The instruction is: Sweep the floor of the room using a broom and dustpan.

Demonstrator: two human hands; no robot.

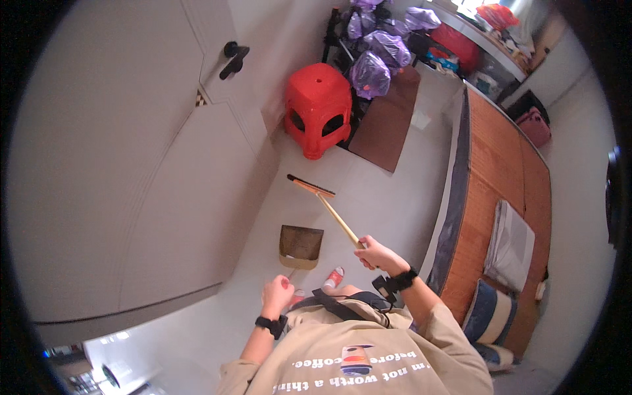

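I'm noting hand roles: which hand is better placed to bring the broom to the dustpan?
Probably the right hand: it grips the broom, whose bristled end lies beyond the dustpan. The left hand seems to hold the dustpan.

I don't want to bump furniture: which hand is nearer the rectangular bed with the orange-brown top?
Right. Your right hand, gripping the thin pale-yellow broom handle, is left of the bed, not touching; your left hand is farther left, beyond the right.
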